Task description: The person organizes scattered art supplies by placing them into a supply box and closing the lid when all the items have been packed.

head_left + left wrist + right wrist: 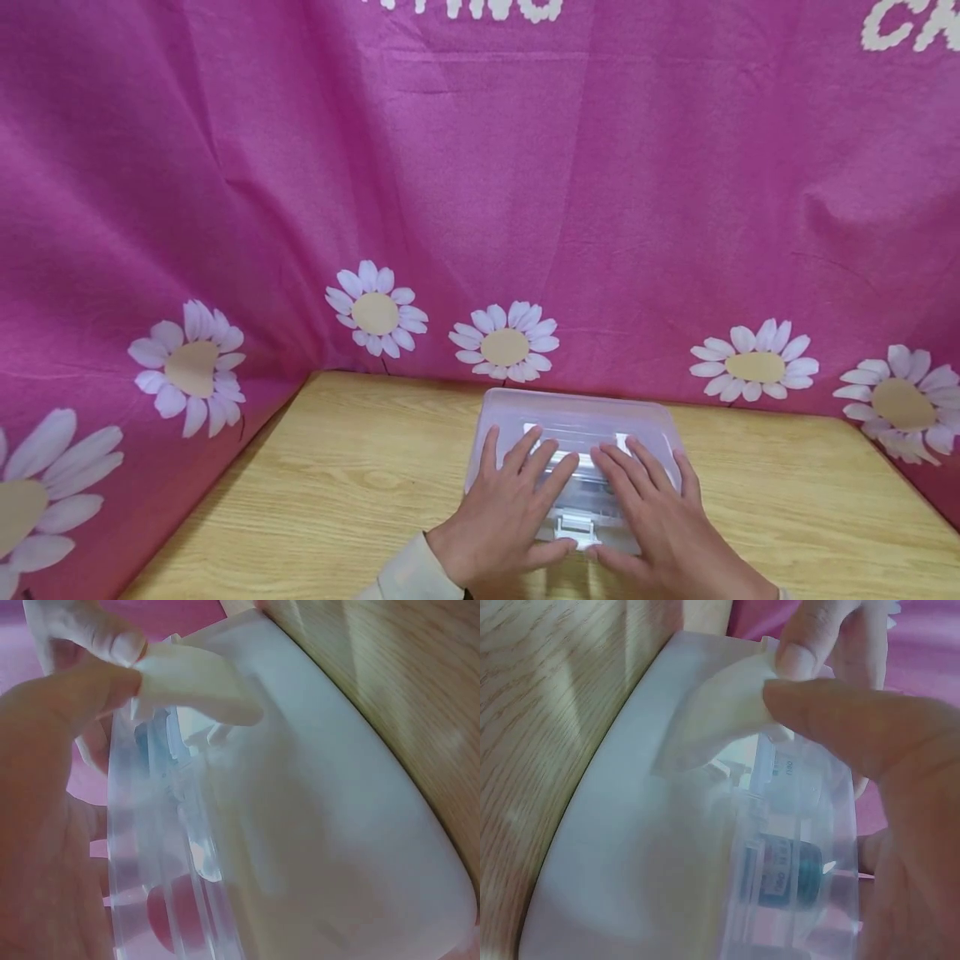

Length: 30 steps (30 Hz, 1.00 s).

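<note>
A translucent plastic box (577, 408) with a clear lid stands on the table, a white latch (575, 531) on its near side. My left hand (498, 515) lies over the lid's left half, fingers spread and fairly straight. On the right half rests my right hand (663, 518), its fingers also extended. Both thumbs reach down to the latch. In the left wrist view the latch flap (199, 686) tilts outward from the box, thumb tips at its upper edge. Through the clear wall in the right wrist view shows a small teal jar (789, 874) with a printed label.
The box stands on a light wood table (360, 467), close to its back edge. Behind and at both sides hangs a magenta cloth (480, 183) printed with white daisies and some white lettering.
</note>
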Available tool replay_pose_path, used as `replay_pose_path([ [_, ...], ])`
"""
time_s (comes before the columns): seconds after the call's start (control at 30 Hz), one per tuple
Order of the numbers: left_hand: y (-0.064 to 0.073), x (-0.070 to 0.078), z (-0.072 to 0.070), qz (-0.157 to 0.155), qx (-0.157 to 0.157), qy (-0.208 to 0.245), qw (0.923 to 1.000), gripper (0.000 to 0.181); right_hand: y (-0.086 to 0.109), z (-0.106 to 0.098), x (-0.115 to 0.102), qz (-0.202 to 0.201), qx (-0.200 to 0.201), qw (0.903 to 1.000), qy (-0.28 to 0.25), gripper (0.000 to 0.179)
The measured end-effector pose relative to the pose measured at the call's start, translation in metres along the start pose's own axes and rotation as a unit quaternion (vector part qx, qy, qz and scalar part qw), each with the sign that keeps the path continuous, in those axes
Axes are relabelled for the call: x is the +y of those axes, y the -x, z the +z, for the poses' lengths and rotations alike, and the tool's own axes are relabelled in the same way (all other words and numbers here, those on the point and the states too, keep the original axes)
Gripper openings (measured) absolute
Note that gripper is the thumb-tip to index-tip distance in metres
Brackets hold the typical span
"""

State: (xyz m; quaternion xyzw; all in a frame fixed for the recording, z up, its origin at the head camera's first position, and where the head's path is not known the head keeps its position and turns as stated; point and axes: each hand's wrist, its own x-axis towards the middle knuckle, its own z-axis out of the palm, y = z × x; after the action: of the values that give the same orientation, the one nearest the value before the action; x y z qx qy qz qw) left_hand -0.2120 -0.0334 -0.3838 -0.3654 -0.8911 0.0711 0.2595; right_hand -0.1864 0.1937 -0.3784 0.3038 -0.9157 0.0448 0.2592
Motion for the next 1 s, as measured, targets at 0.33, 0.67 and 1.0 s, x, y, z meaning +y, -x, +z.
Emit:
replay_pose_path([
  [0.33, 0.0003, 0.0014, 0.002, -0.003, 0.025, -0.012, 0.9996, 0.073, -0.0012, 0.0011, -0.0022, 0.028, -0.007, 0.9996, 0.0, 0.082],
  [0.67, -0.0004, 0.0025, 0.0043, -0.007, 0.036, -0.02, 0.9991, 0.066, -0.0034, 0.0012, -0.0047, 0.042, -0.004, 0.9991, 0.007, 0.074],
  [1.0, -0.0012, 0.004, 0.0059, -0.014, 0.033, -0.029, 0.9989, 0.063, -0.0036, 0.0067, -0.0046, 0.024, 0.049, 0.9983, 0.022, 0.068],
])
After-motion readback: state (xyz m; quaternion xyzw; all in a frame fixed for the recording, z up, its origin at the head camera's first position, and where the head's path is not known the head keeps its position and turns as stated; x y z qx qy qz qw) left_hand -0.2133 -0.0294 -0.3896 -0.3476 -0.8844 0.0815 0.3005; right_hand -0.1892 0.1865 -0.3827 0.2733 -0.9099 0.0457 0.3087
